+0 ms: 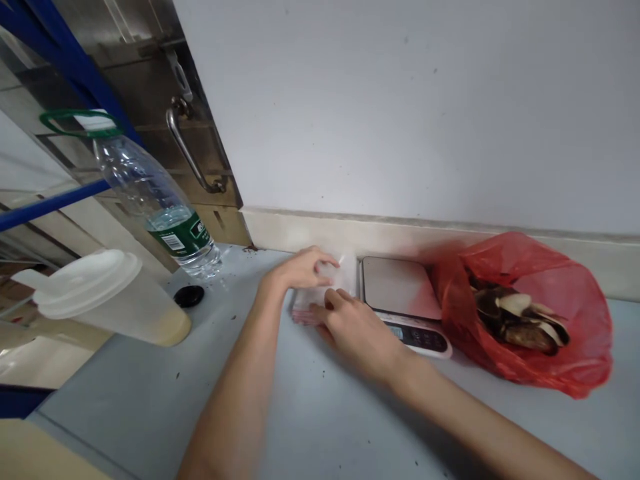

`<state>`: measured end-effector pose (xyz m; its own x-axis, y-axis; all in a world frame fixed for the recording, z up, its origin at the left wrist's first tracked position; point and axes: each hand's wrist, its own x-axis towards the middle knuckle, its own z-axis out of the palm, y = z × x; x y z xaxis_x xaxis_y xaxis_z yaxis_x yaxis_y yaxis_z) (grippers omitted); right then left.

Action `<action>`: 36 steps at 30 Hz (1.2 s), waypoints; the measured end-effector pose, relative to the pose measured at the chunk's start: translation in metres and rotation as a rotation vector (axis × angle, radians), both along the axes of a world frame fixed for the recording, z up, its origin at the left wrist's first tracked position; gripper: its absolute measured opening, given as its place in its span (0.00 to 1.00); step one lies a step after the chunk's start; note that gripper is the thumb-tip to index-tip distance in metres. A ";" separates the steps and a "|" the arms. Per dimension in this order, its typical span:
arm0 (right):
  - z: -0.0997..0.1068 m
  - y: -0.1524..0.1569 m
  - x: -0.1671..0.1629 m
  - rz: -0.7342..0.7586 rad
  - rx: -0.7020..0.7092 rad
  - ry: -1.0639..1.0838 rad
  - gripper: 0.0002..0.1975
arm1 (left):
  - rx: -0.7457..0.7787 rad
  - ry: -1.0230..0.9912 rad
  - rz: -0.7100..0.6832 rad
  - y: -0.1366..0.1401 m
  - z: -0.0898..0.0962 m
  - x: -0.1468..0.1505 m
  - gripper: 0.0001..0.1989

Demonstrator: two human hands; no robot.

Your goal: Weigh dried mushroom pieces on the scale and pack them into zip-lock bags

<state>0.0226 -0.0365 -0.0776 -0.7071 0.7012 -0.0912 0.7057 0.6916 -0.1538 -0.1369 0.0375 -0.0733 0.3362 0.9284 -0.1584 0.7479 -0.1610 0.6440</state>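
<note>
A stack of thin, clear plastic bags with pinkish edges lies on the table against the wall. My left hand rests over its far left part, thumb and fingers curved but apart. At the near side of the stack, my right hand has its fingers bent and pinched at the top bags; how many layers it grips is hidden. Directly right of the bags sits a kitchen scale with a lit display, nothing on its plate. A red plastic bag stands open beside the scale, holding dark and pale sliced pieces.
To the left are a large water bottle with a green handle, a lidded translucent cup and a black cap. A white wall bounds the grey table behind. A metal door handle is beyond the bottle.
</note>
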 end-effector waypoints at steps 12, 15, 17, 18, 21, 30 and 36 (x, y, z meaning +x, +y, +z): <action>-0.018 -0.023 0.035 0.171 0.087 0.199 0.12 | -0.053 0.368 -0.073 -0.006 -0.002 0.027 0.51; -0.020 -0.025 0.056 0.214 0.182 0.318 0.12 | -0.026 0.328 -0.077 -0.010 0.011 0.022 0.45; -0.024 -0.025 0.072 0.182 0.335 0.382 0.16 | 0.004 0.300 -0.065 -0.013 0.023 0.022 0.35; -0.026 -0.024 0.079 0.164 0.424 0.416 0.17 | 0.007 0.292 -0.070 -0.015 0.029 0.024 0.30; -0.023 -0.015 0.100 0.122 0.623 0.554 0.16 | -0.020 0.250 -0.172 -0.021 0.047 0.039 0.15; 0.046 0.019 0.154 -0.160 0.180 0.667 0.24 | -0.029 0.217 -0.300 -0.032 0.064 0.093 0.11; 0.059 0.029 0.197 -0.202 0.004 0.459 0.21 | -0.027 0.276 -0.210 -0.025 0.062 0.097 0.10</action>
<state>0.2195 -0.0076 -0.0190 -0.5238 0.8280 0.2001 0.6859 0.5493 -0.4773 -0.0398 0.0127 -0.0111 0.4608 0.8376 -0.2935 0.8468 -0.3159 0.4280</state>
